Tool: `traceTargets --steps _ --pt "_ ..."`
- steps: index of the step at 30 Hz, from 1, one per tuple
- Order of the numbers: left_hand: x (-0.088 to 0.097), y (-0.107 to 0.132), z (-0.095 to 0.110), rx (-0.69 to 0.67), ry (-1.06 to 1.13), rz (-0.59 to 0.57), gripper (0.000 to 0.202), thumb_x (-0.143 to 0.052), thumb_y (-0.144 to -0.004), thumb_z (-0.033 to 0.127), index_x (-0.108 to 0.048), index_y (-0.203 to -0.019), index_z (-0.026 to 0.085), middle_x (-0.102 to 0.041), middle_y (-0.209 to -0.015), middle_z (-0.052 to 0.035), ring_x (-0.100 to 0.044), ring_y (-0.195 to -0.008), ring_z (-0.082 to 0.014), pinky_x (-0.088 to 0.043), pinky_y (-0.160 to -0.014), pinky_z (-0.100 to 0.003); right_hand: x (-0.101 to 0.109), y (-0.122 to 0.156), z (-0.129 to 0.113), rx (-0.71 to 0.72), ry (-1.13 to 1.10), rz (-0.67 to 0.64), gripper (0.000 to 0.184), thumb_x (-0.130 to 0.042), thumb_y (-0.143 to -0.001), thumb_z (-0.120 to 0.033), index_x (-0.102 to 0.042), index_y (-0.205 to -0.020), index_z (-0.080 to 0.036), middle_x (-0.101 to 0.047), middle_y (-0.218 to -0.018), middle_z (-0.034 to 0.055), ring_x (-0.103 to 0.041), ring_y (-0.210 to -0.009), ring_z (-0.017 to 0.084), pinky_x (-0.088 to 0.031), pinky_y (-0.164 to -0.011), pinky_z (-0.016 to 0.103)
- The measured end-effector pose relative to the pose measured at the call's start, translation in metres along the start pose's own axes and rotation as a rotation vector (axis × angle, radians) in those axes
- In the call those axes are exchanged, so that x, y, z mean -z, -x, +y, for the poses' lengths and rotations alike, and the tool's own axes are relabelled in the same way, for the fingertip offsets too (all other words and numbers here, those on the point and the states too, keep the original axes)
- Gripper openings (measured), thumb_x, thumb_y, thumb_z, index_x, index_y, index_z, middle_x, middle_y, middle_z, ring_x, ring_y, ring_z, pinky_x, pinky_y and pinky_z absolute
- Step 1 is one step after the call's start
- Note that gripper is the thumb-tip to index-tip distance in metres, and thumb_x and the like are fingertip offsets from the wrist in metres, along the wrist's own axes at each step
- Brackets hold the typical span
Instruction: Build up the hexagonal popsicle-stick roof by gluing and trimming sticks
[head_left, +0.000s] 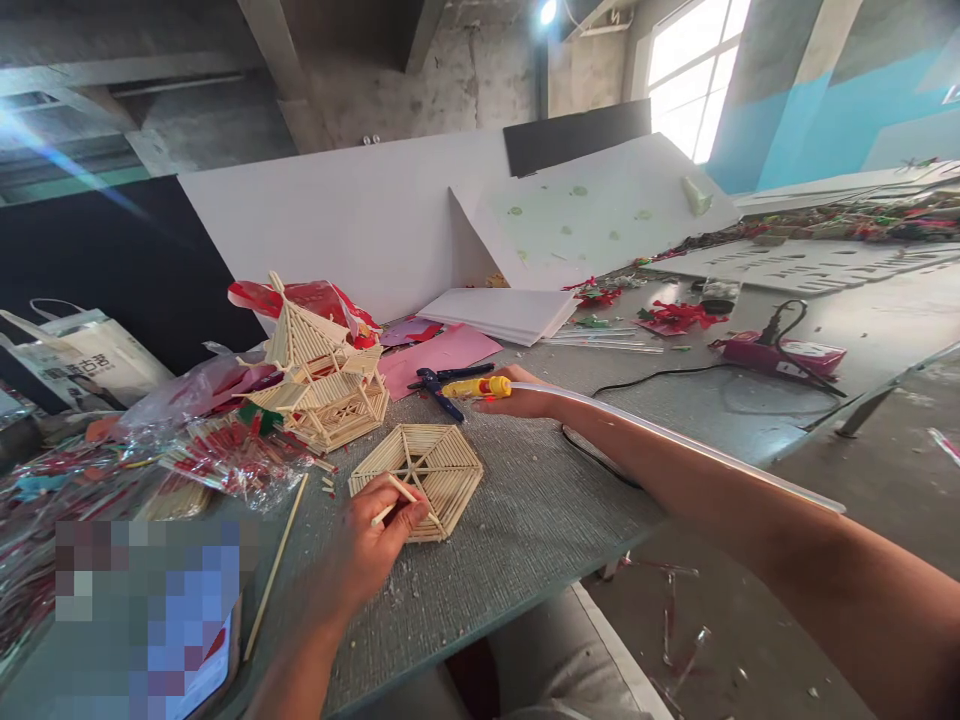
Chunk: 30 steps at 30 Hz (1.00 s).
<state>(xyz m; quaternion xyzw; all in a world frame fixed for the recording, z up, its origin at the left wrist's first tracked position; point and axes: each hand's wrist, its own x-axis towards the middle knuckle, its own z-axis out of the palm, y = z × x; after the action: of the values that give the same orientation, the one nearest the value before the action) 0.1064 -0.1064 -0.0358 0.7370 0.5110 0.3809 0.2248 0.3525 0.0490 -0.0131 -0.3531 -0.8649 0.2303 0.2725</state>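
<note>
My left hand is closed in a pinch on a thin wooden stick, over the near left side of an octagonal wooden-stick frame. The frame lies on the table, with sticks laid in rows between its spokes. Beyond it, my right hand is wrapped around a yellow glue gun that points left. A long clear glue stick runs from the gun's rear along my right forearm. Close to the gun's front lies a dark blue tool, its kind unclear.
A wooden-stick pavilion model stands behind left. Bagged sticks and a phone lie at the left, near a long stick. Pink paper and white boards lie behind. A black cord leads to a pink box.
</note>
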Motion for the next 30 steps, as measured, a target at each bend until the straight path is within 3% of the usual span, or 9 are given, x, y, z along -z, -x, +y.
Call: traceTargets --steps 6,18,30 --pt "-0.001 0.0 -0.001 -0.011 0.0 -0.01 0.016 -0.055 -0.081 0.031 -0.066 -0.075 0.021 -0.064 -0.081 -0.0037 -0.057 -0.079 -0.0173 -0.041 -0.071 -0.025 0.001 0.0 -0.001 0.01 0.023 0.004 0.024 -0.057 -0.072 -0.039 -0.058 -0.075 -0.015 -0.046 -0.06 -0.0028 -0.035 -0.054 0.008 -0.03 -0.049 0.021" --pt "-0.004 -0.001 -0.007 -0.079 -0.041 0.002 0.016 -0.054 -0.082 0.028 -0.064 -0.073 0.02 -0.063 -0.08 -0.003 -0.057 -0.08 -0.0163 -0.04 -0.074 -0.026 0.0 -0.001 -0.001 0.002 0.021 0.007 0.025 -0.057 -0.072 -0.04 -0.059 -0.077 -0.015 -0.047 -0.061 -0.0025 -0.036 -0.054 0.008 -0.03 -0.05 0.021" --pt "-0.003 -0.001 0.003 -0.053 -0.07 0.009 0.017 -0.052 -0.083 0.028 -0.064 -0.075 0.019 -0.063 -0.081 -0.0045 -0.058 -0.079 -0.0171 -0.042 -0.073 -0.027 0.003 0.001 -0.004 0.016 0.045 -0.003 0.024 -0.057 -0.072 -0.038 -0.051 -0.067 -0.015 -0.041 -0.059 -0.0034 -0.034 -0.054 0.008 -0.029 -0.049 0.022"
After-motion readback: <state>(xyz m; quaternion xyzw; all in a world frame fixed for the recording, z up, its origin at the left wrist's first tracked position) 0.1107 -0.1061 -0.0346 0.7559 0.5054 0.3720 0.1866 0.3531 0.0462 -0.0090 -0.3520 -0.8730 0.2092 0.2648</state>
